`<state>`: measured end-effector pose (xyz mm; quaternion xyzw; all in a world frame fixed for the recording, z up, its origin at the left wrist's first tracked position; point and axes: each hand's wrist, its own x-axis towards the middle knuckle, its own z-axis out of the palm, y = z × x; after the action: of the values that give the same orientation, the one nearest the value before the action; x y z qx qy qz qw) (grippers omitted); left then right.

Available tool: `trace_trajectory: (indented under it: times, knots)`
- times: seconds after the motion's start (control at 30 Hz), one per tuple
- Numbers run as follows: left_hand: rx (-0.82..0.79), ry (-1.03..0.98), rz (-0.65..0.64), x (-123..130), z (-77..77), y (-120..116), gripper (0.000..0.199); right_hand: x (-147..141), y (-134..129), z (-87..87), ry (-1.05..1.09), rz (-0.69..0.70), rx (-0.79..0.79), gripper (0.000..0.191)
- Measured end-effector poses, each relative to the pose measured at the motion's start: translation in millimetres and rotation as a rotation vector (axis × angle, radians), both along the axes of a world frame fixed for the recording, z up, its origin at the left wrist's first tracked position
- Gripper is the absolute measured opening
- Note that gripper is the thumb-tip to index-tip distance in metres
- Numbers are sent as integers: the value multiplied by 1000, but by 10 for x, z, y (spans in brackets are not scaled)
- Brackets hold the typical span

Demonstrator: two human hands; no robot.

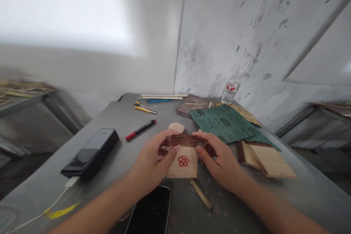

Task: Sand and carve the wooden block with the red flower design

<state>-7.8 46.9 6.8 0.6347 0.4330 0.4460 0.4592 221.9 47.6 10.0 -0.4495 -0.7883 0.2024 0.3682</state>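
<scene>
Between my two hands is a small wooden block (pixel 182 170) with a red flower drawn on its pale face and a dark brown, rough far edge. My left hand (pixel 160 157) grips its left side, thumb on the pale face and fingers behind. From the right, my right hand (pixel 216 157) holds the block the same way. Beneath the block, a tool with a wooden handle (pixel 201 193) lies on the table, its other end hidden. A pale round wooden disc (pixel 176 128) is just beyond my left fingers.
Left on the grey table (pixel 117 201) are a power bank (pixel 93 153) with a cable, a red marker (pixel 140 129) and a yellow cutter (pixel 145 108). A phone (pixel 150 212) lies in front. Rightward are green sandpaper (pixel 223 122), wooden boards (pixel 270 159) and a water bottle (pixel 230 89).
</scene>
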Motion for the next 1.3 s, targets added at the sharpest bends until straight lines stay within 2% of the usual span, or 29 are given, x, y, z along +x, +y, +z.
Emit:
trace_trajectory:
  times: [0.37,0.5,0.77,0.9,1.03,1.13,1.3]
  knots:
    - [100,50,59,35,0,-12,32,-15,16,-41,81,20,65,25]
    - [127,64,81,33,7,-21,26,7,7,-43,90,30,73,23]
    - [197,95,137,-9,19,50,24,-28,-25,-20,3,54,-44,41]
    - [237,154,233,-108,37,134,28,-33,-22,-20,-5,16,-71,42]
    - [280,276,378,-285,105,262,32,-27,-3,-25,-13,-5,-83,40]
    - [289,446,473,-417,133,356,30,-28,13,-40,-18,-9,-85,40]
    - [253,802,495,-514,15,449,36,-48,26,-64,-22,-4,-78,39]
